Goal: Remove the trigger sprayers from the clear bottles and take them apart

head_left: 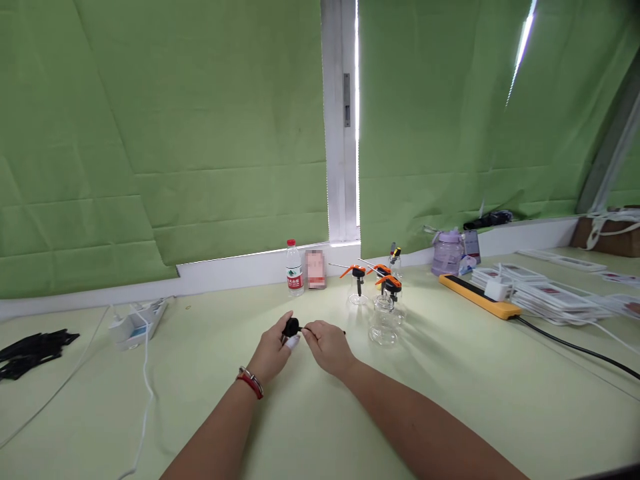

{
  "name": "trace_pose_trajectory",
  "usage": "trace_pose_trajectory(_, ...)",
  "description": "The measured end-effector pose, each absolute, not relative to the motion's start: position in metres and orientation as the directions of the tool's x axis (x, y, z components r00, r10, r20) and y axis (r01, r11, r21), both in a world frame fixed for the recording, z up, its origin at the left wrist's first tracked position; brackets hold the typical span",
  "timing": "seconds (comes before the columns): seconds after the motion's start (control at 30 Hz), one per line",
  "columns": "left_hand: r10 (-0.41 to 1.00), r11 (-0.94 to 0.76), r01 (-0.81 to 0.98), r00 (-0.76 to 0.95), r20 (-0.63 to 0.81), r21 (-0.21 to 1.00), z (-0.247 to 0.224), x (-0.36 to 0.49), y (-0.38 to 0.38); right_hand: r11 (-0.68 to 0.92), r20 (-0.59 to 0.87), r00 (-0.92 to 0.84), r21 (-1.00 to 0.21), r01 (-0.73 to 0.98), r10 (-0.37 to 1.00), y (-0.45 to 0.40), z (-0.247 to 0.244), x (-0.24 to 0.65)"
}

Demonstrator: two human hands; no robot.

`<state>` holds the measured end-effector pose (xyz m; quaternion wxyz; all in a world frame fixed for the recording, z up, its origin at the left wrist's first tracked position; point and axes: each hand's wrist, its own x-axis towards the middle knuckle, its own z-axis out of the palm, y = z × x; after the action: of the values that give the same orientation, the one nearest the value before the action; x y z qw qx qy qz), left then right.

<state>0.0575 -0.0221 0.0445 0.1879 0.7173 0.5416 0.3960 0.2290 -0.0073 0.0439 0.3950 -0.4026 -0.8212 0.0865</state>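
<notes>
Above the middle of the table, my left hand [274, 350] grips a small black round part [291, 327] between its fingers. Something white shows at the thumb; I cannot make out what it is. My right hand [327, 345] is closed around a thin black rod [301, 329], whose near end meets the round part. A dark tip pokes out past the right side of that hand. To the right stand several clear bottles [384, 333] with orange and black spray heads [393, 285], some with long thin nozzles pointing left.
A water bottle [295, 273] and a pink box-like item [315, 269] stand by the wall. On the right are an orange power strip [479, 298], stacked white flat pieces [555, 293] and a purple jug [447, 253]. A white power strip [137, 325] and black pieces [37, 350] lie left.
</notes>
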Motion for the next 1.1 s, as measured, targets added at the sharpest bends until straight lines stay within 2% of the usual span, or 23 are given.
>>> trace_pose_trajectory(0.13,0.890,-0.213,0.689,-0.156,0.428,0.693,0.048,0.032,-0.012,0.673,0.608,-0.363,-0.418,0.610,0.706,-0.006,0.050,0.237)
trace_pose_trajectory(0.23,0.807,0.078,0.776,-0.418,0.418,0.625,0.047,-0.004,-0.003,0.646,0.681,-0.254,-0.411,0.643,0.686,0.003,0.057,0.251)
trace_pose_trajectory(0.33,0.783,0.317,0.792,-0.529,0.328,0.522,0.042,-0.036,0.000,0.635,0.773,-0.133,-0.396,0.663,0.621,0.016,0.068,0.270)
trace_pose_trajectory(0.43,0.804,0.434,0.770,-0.566,0.185,0.468,0.036,-0.054,-0.002,0.601,0.838,0.001,-0.392,0.697,0.545,0.031,0.083,0.296)
trace_pose_trajectory(0.57,0.817,0.475,0.775,-0.564,0.118,0.416,0.031,-0.058,-0.002,0.437,0.822,0.203,-0.473,0.765,0.533,0.056,0.096,0.344)
trace_pose_trajectory(0.63,0.824,0.472,0.791,-0.553,0.123,0.391,0.029,-0.058,0.000,0.324,0.754,0.278,-0.541,0.776,0.595,0.069,0.096,0.369)
trace_pose_trajectory(0.77,0.823,0.457,0.804,-0.544,0.161,0.380,0.027,-0.056,0.003,0.169,0.547,0.296,-0.644,0.746,0.783,0.093,0.082,0.409)
trace_pose_trajectory(0.83,0.812,0.464,0.799,-0.556,0.177,0.381,0.027,-0.054,0.003,0.143,0.408,0.256,-0.727,0.671,0.876,0.100,0.069,0.419)
trace_pose_trajectory(0.9,0.799,0.477,0.798,-0.568,0.196,0.369,0.029,-0.051,0.003,0.129,0.347,0.233,-0.764,0.632,0.909,0.103,0.058,0.423)
trace_pose_trajectory(1.1,0.780,0.506,0.803,-0.582,0.229,0.315,0.036,-0.042,0.000,0.094,0.352,0.295,-0.767,0.634,0.888,0.091,0.058,0.428)
